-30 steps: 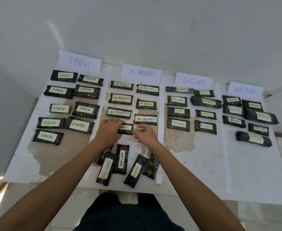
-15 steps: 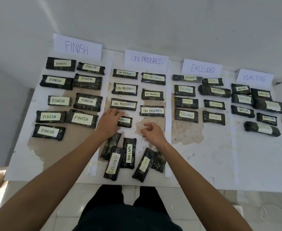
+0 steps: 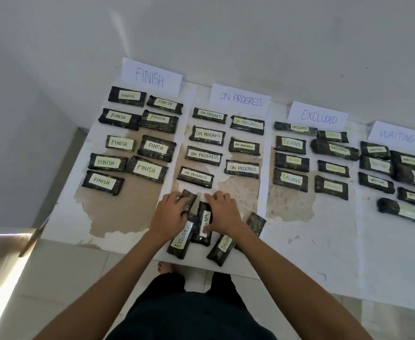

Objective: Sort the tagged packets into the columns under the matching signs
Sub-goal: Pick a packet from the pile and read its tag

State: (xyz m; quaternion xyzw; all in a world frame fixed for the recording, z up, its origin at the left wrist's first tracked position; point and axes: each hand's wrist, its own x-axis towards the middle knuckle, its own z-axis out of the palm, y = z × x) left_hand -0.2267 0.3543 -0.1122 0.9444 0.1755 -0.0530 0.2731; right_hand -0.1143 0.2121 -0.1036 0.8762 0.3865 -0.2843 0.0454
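Packets point(image 3: 157, 147): dark wrapped bundles with pale tags. Most lie flat in four columns across the desk, and five more sit in a loose pile at its near edge, below the ON PROGRESS column.
Desk point(image 3: 324, 241): covered in white paper that is worn through to brown patches, with its far side against a pale wall.
Signs: FINISH sign point(image 3: 151, 76), ON PROGRESS sign point(image 3: 240, 99), EXCLUDED sign point(image 3: 318, 117) and WAITING sign point(image 3: 396, 136) run left to right along the far edge.
Columns: nine packets lie under FINISH, seven under ON PROGRESS and eight under EXCLUDED. Several tags in the two right-hand columns are too blurred to read.
Left hand point(image 3: 171, 214): lies on the blank packet with its fingers bent over it. I cannot tell whether it grips.
Right hand point(image 3: 222, 213): fingers spread and fairly straight over the WAITING packet, thumb pressed on its tag.
EXCLUDED packet point(image 3: 180, 238): lies lengthwise in the pile, touching the WAITING packet's left side.
WAITING packet point(image 3: 205, 222): lies lengthwise, mostly under the right hand.
Blank packet point(image 3: 189, 198): tag hidden, at the far end of the pile.
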